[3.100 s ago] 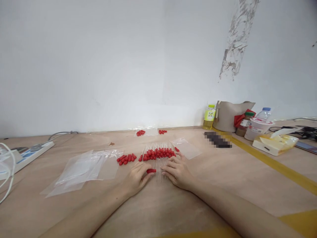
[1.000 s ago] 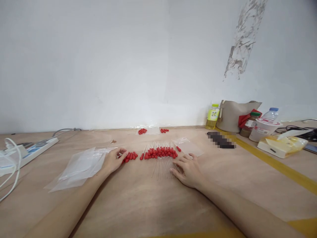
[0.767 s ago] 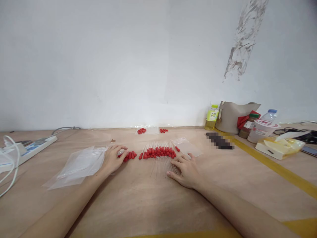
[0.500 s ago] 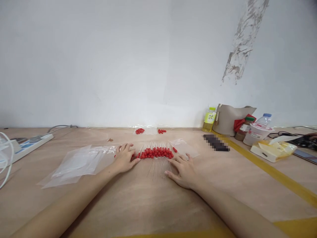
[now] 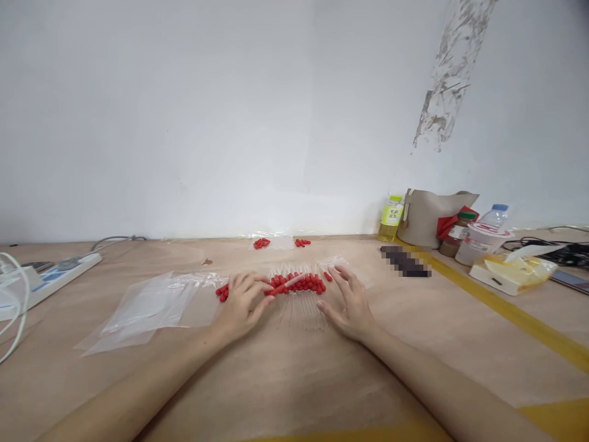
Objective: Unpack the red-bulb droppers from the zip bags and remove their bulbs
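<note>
A pile of droppers [image 5: 310,282] with red rubber bulbs and thin clear tubes lies on the table in front of me. The tubes fan out on the near and far sides of the bulbs. Between thumb and fingers, my left hand [image 5: 246,301] pinches one dropper [image 5: 278,289] by its red bulb, its clear tube slanting up to the right over the pile. At the pile's right end rests my right hand [image 5: 348,304], fingers apart and holding nothing. A single red bulb [image 5: 327,276] lies near its fingertips. More red bulbs [image 5: 221,292] show left of my left hand.
Clear plastic bags [image 5: 138,310] lie on the left, near a power strip [image 5: 64,276]. Bagged red bulbs [image 5: 262,244] sit by the wall. Rightward stand a tea bottle [image 5: 391,218], a grey bag [image 5: 426,221], a lidded cup [image 5: 486,244] and a tissue pack [image 5: 513,273].
My left hand has moved right and now holds a dropper across the pile. My right hand has shifted slightly right, its fingers lifting off the bulbs. The view has tilted a little.
</note>
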### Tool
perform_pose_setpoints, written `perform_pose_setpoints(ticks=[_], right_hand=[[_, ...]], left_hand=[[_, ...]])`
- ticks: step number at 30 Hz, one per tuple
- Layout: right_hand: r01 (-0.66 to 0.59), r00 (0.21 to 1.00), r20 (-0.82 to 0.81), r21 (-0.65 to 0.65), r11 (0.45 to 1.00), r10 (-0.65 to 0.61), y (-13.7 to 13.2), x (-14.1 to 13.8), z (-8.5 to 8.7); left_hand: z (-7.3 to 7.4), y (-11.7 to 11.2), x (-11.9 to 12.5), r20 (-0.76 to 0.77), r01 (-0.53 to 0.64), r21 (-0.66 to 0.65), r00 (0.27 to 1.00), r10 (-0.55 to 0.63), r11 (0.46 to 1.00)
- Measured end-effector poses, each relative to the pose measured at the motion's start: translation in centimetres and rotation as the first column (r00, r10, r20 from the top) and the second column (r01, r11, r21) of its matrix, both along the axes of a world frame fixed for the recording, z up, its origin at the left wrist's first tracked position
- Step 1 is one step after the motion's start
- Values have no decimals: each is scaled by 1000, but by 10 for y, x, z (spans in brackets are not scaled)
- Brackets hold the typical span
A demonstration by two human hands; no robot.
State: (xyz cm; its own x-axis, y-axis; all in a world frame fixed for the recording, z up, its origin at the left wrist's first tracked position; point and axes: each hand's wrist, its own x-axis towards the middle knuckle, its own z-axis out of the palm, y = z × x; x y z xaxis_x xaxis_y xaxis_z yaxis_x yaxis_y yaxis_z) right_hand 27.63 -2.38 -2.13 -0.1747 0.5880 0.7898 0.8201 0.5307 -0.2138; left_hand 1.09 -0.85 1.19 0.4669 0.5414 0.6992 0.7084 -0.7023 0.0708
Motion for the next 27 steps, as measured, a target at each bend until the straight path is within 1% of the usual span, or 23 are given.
perform_pose_setpoints(ticks=[2,4,7,9,15,18,23,25,27], right_hand=[[-72,993,99,21,997,70,-5,-3,4],[-136,974,184,7,991,133,-10,-6,6],[-193,957,219,-1,981,188,-12,-13,6],[-213,954,218,5,977,207,-12,-16,5],[-241,948,215,0,970,236,-13,-23,1],[-258,943,220,5,966,250,-14,-27,1],[-263,931,273,35,964,244,-18,-31,0],[-271,922,295,33,962,250,-19,-28,0],[-273,923,290,26,962,254,-18,-20,0]], left_hand=[[-6,-8,9,-44,81,-47,996,-83,996],[-14,-12,14,-56,134,-61,989,-138,989],[-22,-12,16,-53,173,-62,983,-176,983],[-23,-12,15,-44,177,-71,983,-180,982],[-18,-17,19,-44,174,-118,983,-180,978],[-19,-17,22,-74,191,-97,977,-199,977],[-24,-15,24,-118,205,-22,971,-206,978],[-24,-16,20,-145,216,-28,965,-218,976],[-23,-14,12,-154,205,-48,966,-210,978]])
